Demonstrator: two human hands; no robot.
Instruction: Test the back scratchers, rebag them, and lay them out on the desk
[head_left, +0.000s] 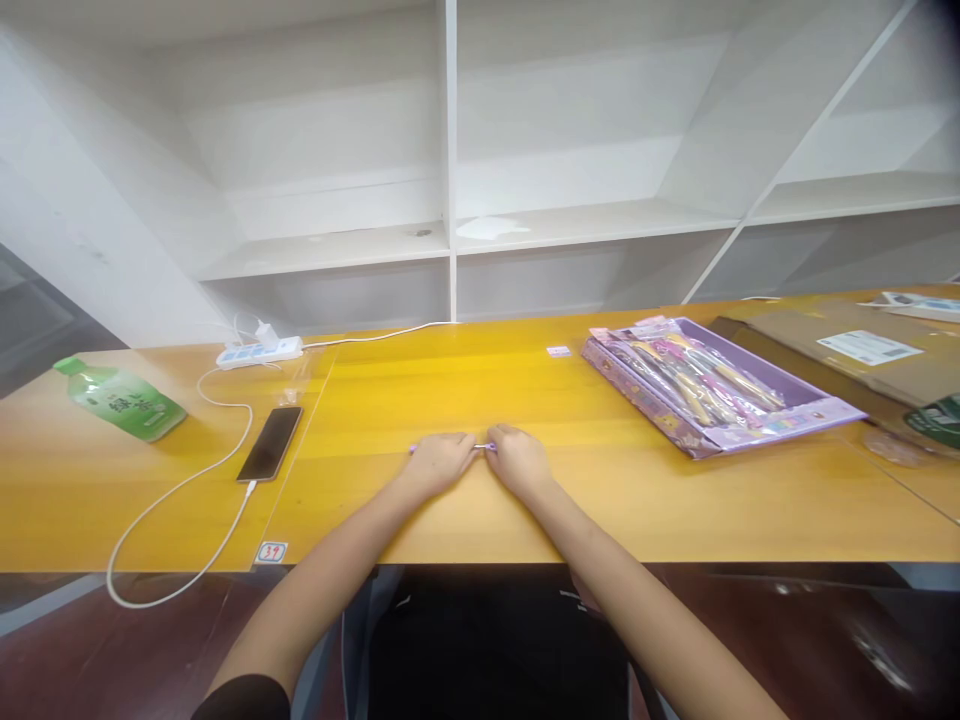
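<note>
My left hand (442, 462) is closed around a slim pen (481, 446), whose purple end pokes out past the hand on the left. My right hand (519, 459) pinches the other end, where a bit of purple shows at the fingertips. Between the two hands only a short, thin, pale stretch of the pen is visible. The fingers hide the rest. Both hands are low over the yellow desk (450, 385), close to its front edge.
To the right lies a purple display box (817, 416) with several wrapped pens, beside a brown cardboard box (795, 330). On the left are a phone (271, 443) on a white cable (135, 545), a green bottle (124, 398) lying tilted, and a power strip (262, 351). White shelves (450, 150) rise behind.
</note>
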